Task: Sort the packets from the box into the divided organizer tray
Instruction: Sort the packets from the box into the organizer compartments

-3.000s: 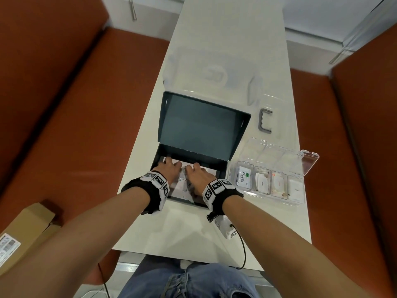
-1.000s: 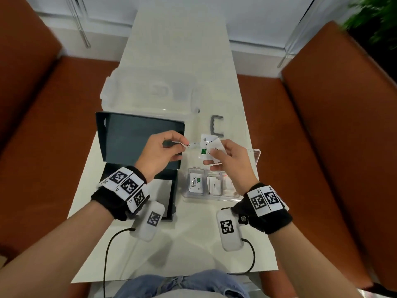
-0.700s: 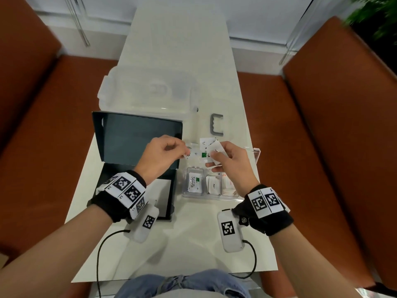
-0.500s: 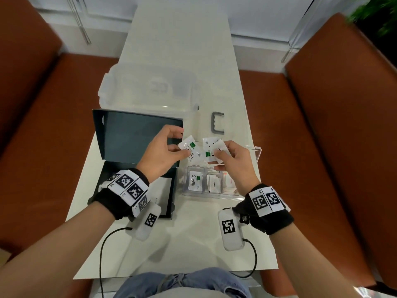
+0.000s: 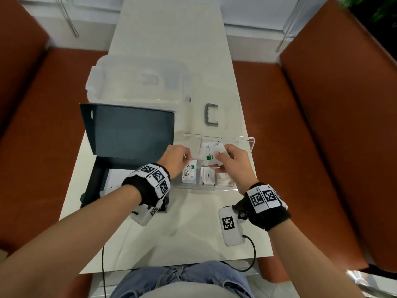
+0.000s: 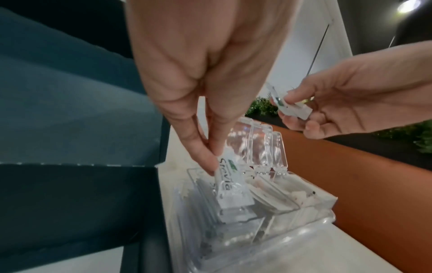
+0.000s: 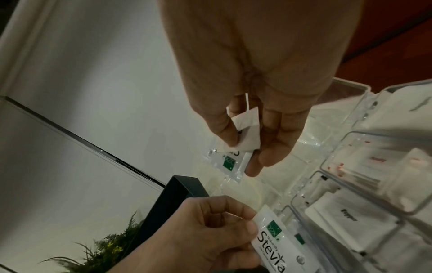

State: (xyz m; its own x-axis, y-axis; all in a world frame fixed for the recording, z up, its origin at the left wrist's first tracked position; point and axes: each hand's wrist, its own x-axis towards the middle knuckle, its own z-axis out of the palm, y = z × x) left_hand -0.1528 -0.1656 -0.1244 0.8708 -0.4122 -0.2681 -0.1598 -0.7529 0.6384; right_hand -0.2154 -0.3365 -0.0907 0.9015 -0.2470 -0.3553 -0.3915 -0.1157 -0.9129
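Desk [image 5: 171, 39]: a long, smooth white top between rust-orange benches, carrying everything in the sort.
Bin [image 5: 137, 80]: a frosted plastic tub at the far end, rounded corners, with a grey handle [image 5: 211, 115] lying just beside it.
Box [image 5: 126, 134]: dark matte cardboard, hinged lid standing open, on the left; white packets show on its floor, so more remains to be sorted.
Tray [image 5: 225, 186]: clear hard plastic, divided into a row of compartments with flip-up lids open, just right of the box; at least three compartments already hold flat white packets, one batch marked in red.
Left hand [image 5: 176, 160]: thumb and fingers [image 6: 205, 158] pinch the top edge of a Stevia packet [image 5: 189, 171], white and glossy with a green square, its lower end already inside the leftmost compartment on top of others like it.
Right hand [image 5: 234, 160]: hovering over the tray's middle, fingers [image 7: 273, 146] clasping a small fan of spare packets [image 5: 211, 152], thin paper rectangles, one with the same green mark.
Progress: judged partway, with one packet going in and a handful waiting.
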